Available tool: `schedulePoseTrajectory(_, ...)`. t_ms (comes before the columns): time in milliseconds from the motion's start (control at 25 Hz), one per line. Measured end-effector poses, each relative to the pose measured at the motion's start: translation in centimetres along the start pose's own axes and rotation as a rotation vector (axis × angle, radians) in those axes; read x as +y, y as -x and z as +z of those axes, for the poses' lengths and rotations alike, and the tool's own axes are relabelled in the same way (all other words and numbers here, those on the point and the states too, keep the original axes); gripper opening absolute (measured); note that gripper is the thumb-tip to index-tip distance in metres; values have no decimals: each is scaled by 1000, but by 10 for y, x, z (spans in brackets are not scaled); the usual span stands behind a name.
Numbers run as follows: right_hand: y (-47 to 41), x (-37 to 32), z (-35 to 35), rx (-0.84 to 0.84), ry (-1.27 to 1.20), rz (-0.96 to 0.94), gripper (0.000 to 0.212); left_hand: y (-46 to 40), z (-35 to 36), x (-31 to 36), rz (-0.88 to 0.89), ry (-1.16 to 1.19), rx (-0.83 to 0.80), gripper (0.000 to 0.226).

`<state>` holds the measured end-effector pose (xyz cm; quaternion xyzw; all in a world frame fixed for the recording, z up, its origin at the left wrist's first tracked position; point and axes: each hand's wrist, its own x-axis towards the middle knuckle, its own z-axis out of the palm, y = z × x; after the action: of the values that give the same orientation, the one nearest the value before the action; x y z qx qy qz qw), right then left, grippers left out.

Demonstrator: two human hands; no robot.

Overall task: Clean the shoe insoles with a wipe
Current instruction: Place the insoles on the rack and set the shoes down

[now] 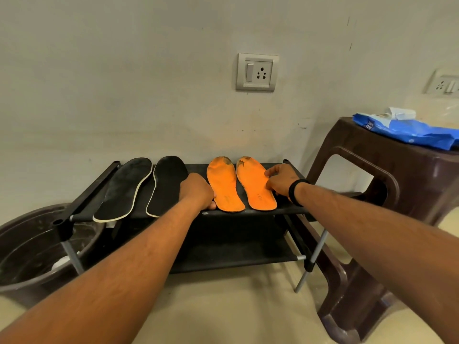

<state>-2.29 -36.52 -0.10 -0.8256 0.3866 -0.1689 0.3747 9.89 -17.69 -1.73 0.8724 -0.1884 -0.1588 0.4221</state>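
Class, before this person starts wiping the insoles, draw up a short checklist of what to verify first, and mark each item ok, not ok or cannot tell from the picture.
1. All four insoles laid out on the rack: ok; two black insoles, two orange insoles.
2. Wipe in hand: not ok; none visible in either hand.
3. Wipes within reach: cannot tell; a blue packet lies on the brown stool, contents unclear.
4. Right hand steadies an insole: ok; fingers rest on the right orange one.
5. Left hand free: cannot tell; fingers hidden.

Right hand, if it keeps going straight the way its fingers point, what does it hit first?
The right hand points left, fingertips already on the right orange insole; next probably the left orange insole.
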Motion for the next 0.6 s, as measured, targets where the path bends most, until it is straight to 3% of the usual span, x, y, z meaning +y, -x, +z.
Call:
schedulePoseTrajectory(320,6,-11,2,149,227,-91,30,0,-3,-4,124,-78,121,8)
schedulePoseTrajectory(440,27,-34,12,251,247,-238,23,14,-16,1,256,-80,176,7)
schedulePoseTrajectory(600,73,-88,46,215,220,-518,16,51,-61,7,348,-57,211,13)
